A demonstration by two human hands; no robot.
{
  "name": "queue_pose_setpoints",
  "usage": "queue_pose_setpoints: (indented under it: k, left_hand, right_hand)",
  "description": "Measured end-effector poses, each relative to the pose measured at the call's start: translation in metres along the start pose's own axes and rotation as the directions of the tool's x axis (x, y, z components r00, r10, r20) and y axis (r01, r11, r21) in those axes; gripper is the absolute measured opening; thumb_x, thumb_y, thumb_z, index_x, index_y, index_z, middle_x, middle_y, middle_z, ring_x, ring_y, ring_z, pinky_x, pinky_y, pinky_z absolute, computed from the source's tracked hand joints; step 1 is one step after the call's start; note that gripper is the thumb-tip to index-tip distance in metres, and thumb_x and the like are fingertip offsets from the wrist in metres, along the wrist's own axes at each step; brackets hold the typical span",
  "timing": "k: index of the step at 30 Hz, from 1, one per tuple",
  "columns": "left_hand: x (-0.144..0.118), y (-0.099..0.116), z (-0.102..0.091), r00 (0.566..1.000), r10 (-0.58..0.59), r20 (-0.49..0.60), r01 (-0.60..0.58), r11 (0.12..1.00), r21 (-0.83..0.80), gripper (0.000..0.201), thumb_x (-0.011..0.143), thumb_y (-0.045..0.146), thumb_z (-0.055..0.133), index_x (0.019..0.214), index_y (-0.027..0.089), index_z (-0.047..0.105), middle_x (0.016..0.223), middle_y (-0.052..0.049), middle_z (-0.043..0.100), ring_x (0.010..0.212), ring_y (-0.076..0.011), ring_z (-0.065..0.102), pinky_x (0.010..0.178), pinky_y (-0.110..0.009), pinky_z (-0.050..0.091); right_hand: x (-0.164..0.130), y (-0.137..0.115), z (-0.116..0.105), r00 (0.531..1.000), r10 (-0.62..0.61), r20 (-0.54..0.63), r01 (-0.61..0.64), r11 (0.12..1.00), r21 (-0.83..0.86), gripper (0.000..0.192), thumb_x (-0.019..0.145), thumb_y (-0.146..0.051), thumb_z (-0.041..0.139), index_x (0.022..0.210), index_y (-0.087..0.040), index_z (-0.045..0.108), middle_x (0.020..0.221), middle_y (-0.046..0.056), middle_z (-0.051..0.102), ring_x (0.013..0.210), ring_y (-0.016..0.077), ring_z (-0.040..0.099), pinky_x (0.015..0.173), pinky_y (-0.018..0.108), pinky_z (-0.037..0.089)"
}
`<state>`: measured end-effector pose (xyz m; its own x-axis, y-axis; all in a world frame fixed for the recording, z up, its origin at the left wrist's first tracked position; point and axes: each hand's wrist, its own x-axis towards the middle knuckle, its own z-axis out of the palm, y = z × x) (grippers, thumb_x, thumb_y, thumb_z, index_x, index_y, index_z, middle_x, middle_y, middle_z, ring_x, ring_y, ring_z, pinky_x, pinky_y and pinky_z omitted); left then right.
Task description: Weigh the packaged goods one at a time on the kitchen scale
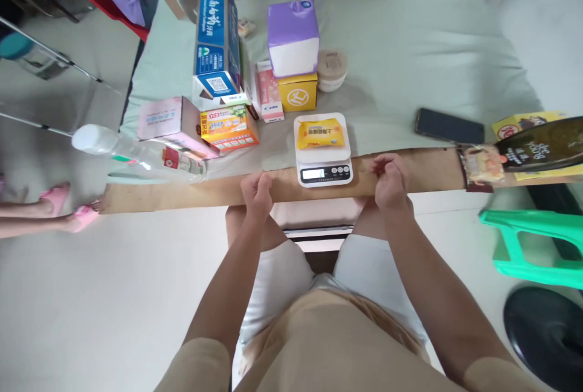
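Orange box (229, 128) at left: "30" legible on its front face. Other package print and the scale display (316, 174) are too small to read.

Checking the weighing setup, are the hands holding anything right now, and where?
Nothing: left hand and right hand rest curled on the table edge beside the scale.

I see a small white kitchen scale (323, 161) sitting flat at the near edge of the desk, its display and buttons facing me. A yellow snack packet (319, 134) lies flat on its platform, printed side up, centred between my two loosely curled hands.
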<state>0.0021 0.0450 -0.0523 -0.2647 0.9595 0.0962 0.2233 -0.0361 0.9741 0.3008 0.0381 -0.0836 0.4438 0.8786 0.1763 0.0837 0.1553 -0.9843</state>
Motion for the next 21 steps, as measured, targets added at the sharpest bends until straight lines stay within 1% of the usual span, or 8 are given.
queue_pose_setpoints:
  k: [3,6,9,13,16,21]
  left_hand:
    - [0.004,-0.001,0.002,0.999,0.018,-0.050,-0.021,0.998,-0.051,0.051,0.092,0.051,0.051,0.054,0.023,0.033,0.056,0.001,0.033,0.057,-0.0131,0.033,0.059,-0.032,0.027]
    - [0.007,-0.002,0.002,0.997,0.026,-0.073,-0.031,0.997,-0.066,0.049,0.092,0.048,0.050,0.054,0.022,0.034,0.055,0.001,0.033,0.057,-0.0128,0.033,0.059,-0.032,0.028]
    - [0.006,-0.003,0.002,0.997,0.032,-0.066,-0.036,0.998,-0.053,0.050,0.090,0.050,0.053,0.053,0.022,0.035,0.055,0.001,0.033,0.058,-0.0128,0.033,0.059,-0.031,0.028]
    - [0.003,0.000,0.002,0.999,0.013,-0.050,-0.013,1.000,-0.011,0.052,0.090,0.056,0.052,0.055,0.022,0.035,0.057,0.000,0.034,0.060,-0.0136,0.034,0.061,-0.032,0.029]
    - [0.002,0.005,0.001,0.999,-0.010,-0.037,0.011,1.000,0.027,0.050,0.090,0.056,0.052,0.057,0.022,0.036,0.059,0.000,0.035,0.061,-0.0137,0.035,0.062,-0.033,0.030]
    - [0.000,0.009,0.000,0.998,-0.056,-0.023,0.057,0.996,0.076,0.049,0.092,0.056,0.054,0.061,0.023,0.033,0.062,0.001,0.031,0.061,-0.0129,0.032,0.060,-0.034,0.028]
  right_hand:
    - [0.003,0.005,0.001,1.000,-0.006,0.001,0.006,1.000,0.018,0.034,0.091,-0.051,0.056,0.080,-0.021,0.067,0.071,0.001,0.062,0.067,0.0146,0.058,0.066,0.031,0.046]
    - [0.006,0.007,0.000,1.000,-0.001,0.015,0.000,1.000,0.026,0.035,0.090,-0.053,0.056,0.077,-0.021,0.065,0.069,0.000,0.060,0.064,0.0138,0.056,0.063,0.030,0.044]
    - [0.008,0.008,-0.002,1.000,0.011,0.029,-0.012,1.000,0.025,0.037,0.091,-0.053,0.055,0.075,-0.021,0.064,0.068,0.000,0.060,0.062,0.0132,0.055,0.061,0.030,0.043]
    - [0.008,0.006,-0.001,0.999,0.017,0.034,-0.017,1.000,0.010,0.039,0.091,-0.054,0.054,0.073,-0.021,0.063,0.066,0.000,0.059,0.062,0.0136,0.053,0.061,0.031,0.042]
    - [0.007,0.004,0.001,1.000,0.015,0.023,-0.015,1.000,-0.009,0.039,0.090,-0.055,0.054,0.072,-0.021,0.062,0.065,0.000,0.057,0.061,0.0145,0.052,0.060,0.031,0.040]
    - [0.007,0.003,0.001,0.999,0.019,0.035,-0.018,0.999,-0.038,0.039,0.091,-0.056,0.054,0.072,-0.022,0.060,0.066,0.001,0.057,0.062,0.0146,0.052,0.059,0.032,0.041]
